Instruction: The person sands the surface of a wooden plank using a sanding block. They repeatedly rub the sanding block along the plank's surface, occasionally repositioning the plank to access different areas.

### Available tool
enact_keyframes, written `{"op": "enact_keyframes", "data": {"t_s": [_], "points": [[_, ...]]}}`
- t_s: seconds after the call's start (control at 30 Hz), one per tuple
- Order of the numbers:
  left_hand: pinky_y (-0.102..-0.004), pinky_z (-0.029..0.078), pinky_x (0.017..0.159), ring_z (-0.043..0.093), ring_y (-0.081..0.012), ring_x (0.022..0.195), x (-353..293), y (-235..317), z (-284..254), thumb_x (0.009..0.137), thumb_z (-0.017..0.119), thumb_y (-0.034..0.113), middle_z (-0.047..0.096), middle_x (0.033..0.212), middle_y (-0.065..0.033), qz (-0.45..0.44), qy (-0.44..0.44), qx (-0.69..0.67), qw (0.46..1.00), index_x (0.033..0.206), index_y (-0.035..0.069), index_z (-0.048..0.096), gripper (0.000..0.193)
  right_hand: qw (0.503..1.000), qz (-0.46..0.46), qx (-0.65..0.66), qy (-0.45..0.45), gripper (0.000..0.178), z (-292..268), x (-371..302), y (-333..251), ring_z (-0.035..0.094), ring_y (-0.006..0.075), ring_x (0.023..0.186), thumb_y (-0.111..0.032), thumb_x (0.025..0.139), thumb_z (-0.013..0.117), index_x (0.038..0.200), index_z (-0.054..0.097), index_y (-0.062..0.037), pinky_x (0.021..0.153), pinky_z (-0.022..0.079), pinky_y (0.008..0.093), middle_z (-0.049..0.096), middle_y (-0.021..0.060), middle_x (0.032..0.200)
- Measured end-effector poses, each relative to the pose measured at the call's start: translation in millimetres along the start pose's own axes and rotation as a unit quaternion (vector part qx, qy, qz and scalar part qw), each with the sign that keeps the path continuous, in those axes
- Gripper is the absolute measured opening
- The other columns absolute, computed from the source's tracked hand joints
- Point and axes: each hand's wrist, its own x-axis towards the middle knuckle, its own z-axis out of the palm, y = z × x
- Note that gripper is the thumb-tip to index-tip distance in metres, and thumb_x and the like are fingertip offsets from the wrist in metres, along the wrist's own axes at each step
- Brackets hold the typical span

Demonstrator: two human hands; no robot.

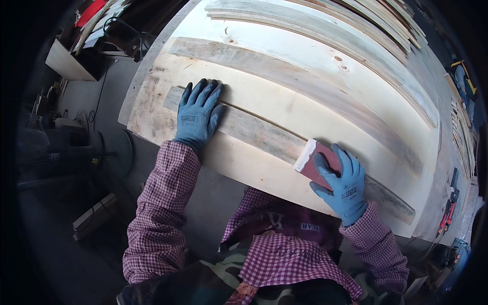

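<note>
A narrow wooden strip (259, 130) with grey stains lies flat across the near part of the pale workbench board. My left hand (198, 113), in a blue-grey glove with dark fingertips, rests on the strip near its left end, fingers stretched out. In my right hand (345, 183), gloved the same way, is a sanding block (316, 161) with reddish-brown abrasive and a whitish end. The fingers wrap round the block, which sits on the strip right of its middle. The strip's right end (391, 201) shows beyond the right hand.
Beyond it lies a wider stained plank (284, 81). Stacked strips (356, 15) cover the far side of the bench. Red-handled pliers (448, 208) lie at the right edge. On the floor at left are a wood block (94, 216) and dark equipment (51, 152).
</note>
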Motion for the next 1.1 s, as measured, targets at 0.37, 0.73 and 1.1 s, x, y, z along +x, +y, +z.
{"op": "enact_keyframes", "data": {"t_s": [0.37,0.73,1.1], "points": [[-0.0467,0.025,0.122,0.042,-0.0287,0.141,-1.3,0.6,-2.5,0.101,0.044,0.033,0.050,0.150,-0.0088,-0.027,0.015,-0.037,0.999,0.147,0.014,0.049,0.050,0.999,-0.014,0.002,0.032,0.065,13.4,34.2,-12.4,0.046,0.0357,0.126,-0.045,0.078,0.078,0.138,0.060,-0.0296,0.098,0.039,0.0511,0.045,0.0168,0.146],[-0.0471,0.026,0.121,0.044,-0.0289,0.140,0.2,6.9,4.5,0.100,0.046,0.031,0.052,0.148,-0.0086,-0.037,0.039,-0.035,0.998,0.148,0.015,0.049,0.050,1.000,-0.027,0.002,0.012,0.057,13.7,40.2,-42.0,0.043,0.0356,0.128,-0.047,0.080,0.076,0.135,0.059,-0.0386,0.100,0.037,0.0547,0.042,0.0157,0.148],[-0.0466,0.028,0.121,0.046,-0.0277,0.138,-0.7,7.7,-1.4,0.101,0.045,0.029,0.054,0.146,-0.0074,-0.057,0.038,-0.042,0.997,0.147,0.016,0.050,0.048,0.997,-0.069,-0.004,-0.022,0.064,-0.8,12.4,-5.2,0.046,0.0351,0.130,-0.051,0.077,0.077,0.136,0.061,-0.0316,0.102,0.039,0.0505,0.041,0.0193,0.152]]}}
